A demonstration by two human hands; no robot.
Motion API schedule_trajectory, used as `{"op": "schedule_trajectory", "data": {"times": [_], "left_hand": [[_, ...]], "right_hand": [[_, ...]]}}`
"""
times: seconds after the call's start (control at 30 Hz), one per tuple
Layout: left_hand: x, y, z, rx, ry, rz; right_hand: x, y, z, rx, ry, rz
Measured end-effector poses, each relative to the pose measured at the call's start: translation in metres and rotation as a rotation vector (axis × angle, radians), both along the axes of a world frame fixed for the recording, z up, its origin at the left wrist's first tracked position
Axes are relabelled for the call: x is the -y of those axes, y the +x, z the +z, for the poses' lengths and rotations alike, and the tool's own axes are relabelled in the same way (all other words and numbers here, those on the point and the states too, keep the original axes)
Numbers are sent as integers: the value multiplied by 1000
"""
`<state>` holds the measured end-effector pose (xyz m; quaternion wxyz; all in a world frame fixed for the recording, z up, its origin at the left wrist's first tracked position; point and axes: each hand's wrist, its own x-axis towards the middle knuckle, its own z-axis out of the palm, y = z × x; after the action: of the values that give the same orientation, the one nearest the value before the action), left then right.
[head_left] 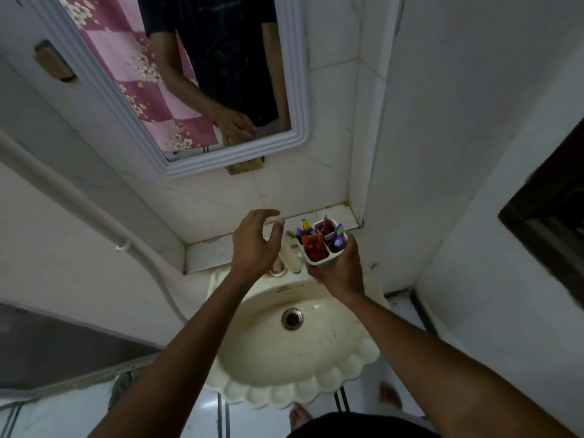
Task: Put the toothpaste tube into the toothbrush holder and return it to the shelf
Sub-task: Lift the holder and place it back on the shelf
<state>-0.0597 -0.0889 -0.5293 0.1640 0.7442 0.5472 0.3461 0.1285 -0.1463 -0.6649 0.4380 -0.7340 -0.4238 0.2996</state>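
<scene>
So the toothpaste tube (314,248), the red thing, already looks to be sitting in the front compartment of the toothbrush holder (320,248), standing roughly upright with its top poking out of the opening. A few toothbrushes (338,237) with purple and yellow bits share the other slots. The right hand (343,273) is wrapped around the lower body of the holder from below and the near side, fingers closed on it, keeping it more or less upright over the back edge of the sink (363,368).

The bit that matters: the tiled shelf (341,213) lies just beyond and slightly right of the holder, away from the person, so I'd guess the move is a short push forward with the right hand and a set-down, long axis kept vertical so nothing tips out. The left hand (256,245) hangs just beside the holder on its left, fingers spread and curled, holding nothing. It's close, but the right one has the job.
</scene>
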Motion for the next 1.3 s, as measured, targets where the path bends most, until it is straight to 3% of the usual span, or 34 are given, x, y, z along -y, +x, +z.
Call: {"op": "schedule_trajectory", "data": {"times": [0.3, 0.8, 1.07, 1.3], "left_hand": [[-11, -18, 47, -2, 125, -43], [19, 9, 274, 101, 586, 22], [40, 38, 401, 211, 654, 35], [13, 49, 491, 105, 867, 131]], "right_hand": [[3, 13, 90, 41, 279, -137], [1, 67, 408, 145, 998, -154], [16, 101, 546, 59, 1116, -109], [11, 107, 631, 72, 1188, -140]]}}
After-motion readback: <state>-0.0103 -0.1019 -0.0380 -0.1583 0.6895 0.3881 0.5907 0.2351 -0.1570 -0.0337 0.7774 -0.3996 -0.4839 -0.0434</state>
